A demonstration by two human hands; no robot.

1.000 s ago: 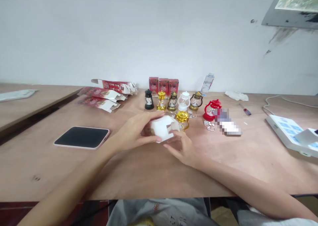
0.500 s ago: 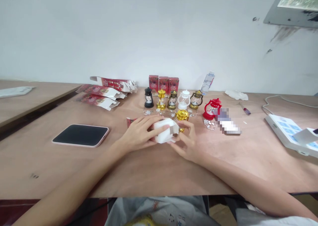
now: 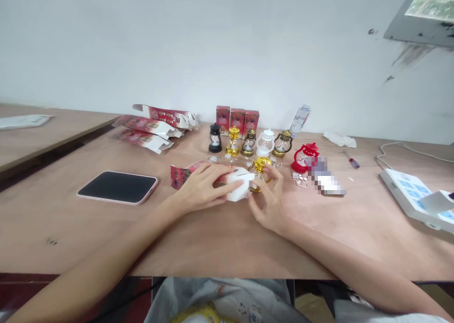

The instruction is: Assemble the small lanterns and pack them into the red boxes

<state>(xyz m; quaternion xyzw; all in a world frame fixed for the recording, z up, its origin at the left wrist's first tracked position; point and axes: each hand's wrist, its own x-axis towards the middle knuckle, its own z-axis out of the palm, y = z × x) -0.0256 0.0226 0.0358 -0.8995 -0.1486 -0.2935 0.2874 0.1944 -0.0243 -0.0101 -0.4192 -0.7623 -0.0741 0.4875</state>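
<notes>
A small red cardboard box (image 3: 180,175) lies on its side under my hands, its white flaps (image 3: 240,190) pointing right. My left hand (image 3: 205,183) is closed over the box from above, fingers across its top near the flaps. My right hand (image 3: 267,197) has thumb and forefinger at the flap edge, the other fingers raised and curved. Just behind the right fingers stands a gold mini lantern (image 3: 261,164), partly hidden by them.
Behind stand a black lantern (image 3: 214,139), a white lantern (image 3: 265,143) and several others, with red boxes (image 3: 237,119) by the wall. Flattened boxes (image 3: 142,139) lie left, above a phone (image 3: 117,187). Right are a red lantern (image 3: 306,157), screwdriver (image 3: 352,160) and power strip (image 3: 411,190).
The box has tipped down toward the table, so more of its red side shows at the left. Both hands stay on it, with the right fingers shifted slightly at the flaps.
</notes>
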